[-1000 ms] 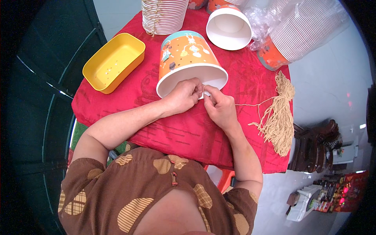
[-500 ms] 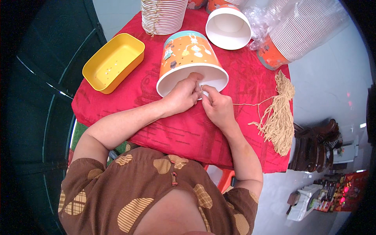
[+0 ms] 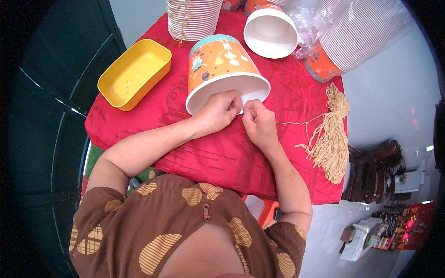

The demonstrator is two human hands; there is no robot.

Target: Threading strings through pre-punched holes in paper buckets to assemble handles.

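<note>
A large orange paper bucket with cartoon prints lies on its side, its white mouth facing me. At the lower rim of that mouth, my left hand pinches a thin tan string, its fingertips just inside the opening. Close beside it, my right hand is closed on the same string, a small loop of which shows above its fingers. From the right hand the string runs rightward to a bundle of tan strings at the table's right edge. The exact place where the string meets the bucket is hidden by my fingers.
A yellow plastic box with small white bits inside stands at the left. Behind are a stack of white-rimmed buckets hung with strings, a single tipped bucket, and bagged nested buckets. A red cloth covers the table.
My hands have drawn slightly apart, the right one moving a little rightward. My left fingers have come partly out of the bucket's mouth, and the bucket has tilted slightly.
</note>
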